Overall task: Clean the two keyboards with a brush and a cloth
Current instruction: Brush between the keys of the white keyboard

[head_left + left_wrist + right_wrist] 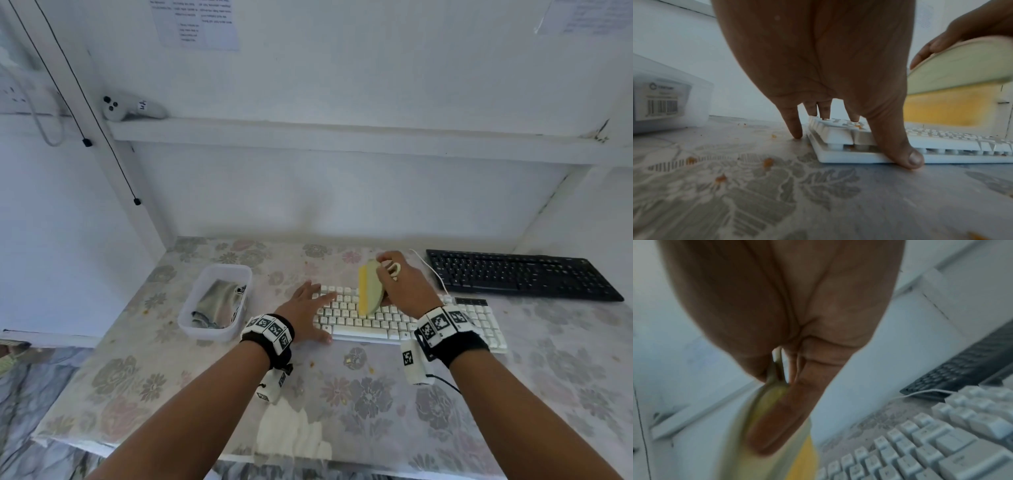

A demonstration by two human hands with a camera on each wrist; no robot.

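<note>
A white keyboard (pixel 370 318) lies at the table's middle. My left hand (pixel 310 310) rests flat on its left end, fingers straight on the keys (pixel 826 120) and thumb (pixel 908 155) against the front edge. My right hand (pixel 399 279) grips a brush (pixel 370 289) with a pale green back and yellow bristles (pixel 945 105), bristles down on the white keys. In the right wrist view the fingers curl round the brush (pixel 772 395). A black keyboard (pixel 520 275) lies at the back right. A grey cloth (pixel 219 303) sits inside a clear plastic tub (pixel 197 327) on the left.
Orange crumbs (pixel 767 162) are scattered on the floral tablecloth (pixel 359 397) left of the white keyboard. A white cable (pixel 431 270) runs between the two keyboards. A shelf (pixel 342 137) with a white controller (pixel 132 108) hangs above the back wall.
</note>
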